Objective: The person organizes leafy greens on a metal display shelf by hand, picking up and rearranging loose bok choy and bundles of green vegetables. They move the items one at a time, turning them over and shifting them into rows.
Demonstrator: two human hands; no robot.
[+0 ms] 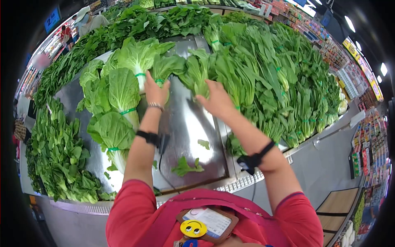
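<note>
My left hand (157, 92) is closed round the lower end of a bunch of leafy greens (168, 66), just under its green tie. Right beside that hand stands a pale-stemmed lettuce-like head (135, 57), also tied in green. My right hand (218, 100) has its thumb and fingers at the stem base of another bunch of greens (197, 73), which leans against the heap on the right. Its grip is partly hidden by the hand itself. Between and below both hands lies the shiny metal display surface (187, 123).
Tied leafy heads (119, 92) line the left of the metal surface, and dense bunches of greens (267, 78) fill the right. Loose leaf scraps (186, 166) lie near the front. A perforated edge strip (242, 182) runs along the front. Other people (91, 22) stand at the far left.
</note>
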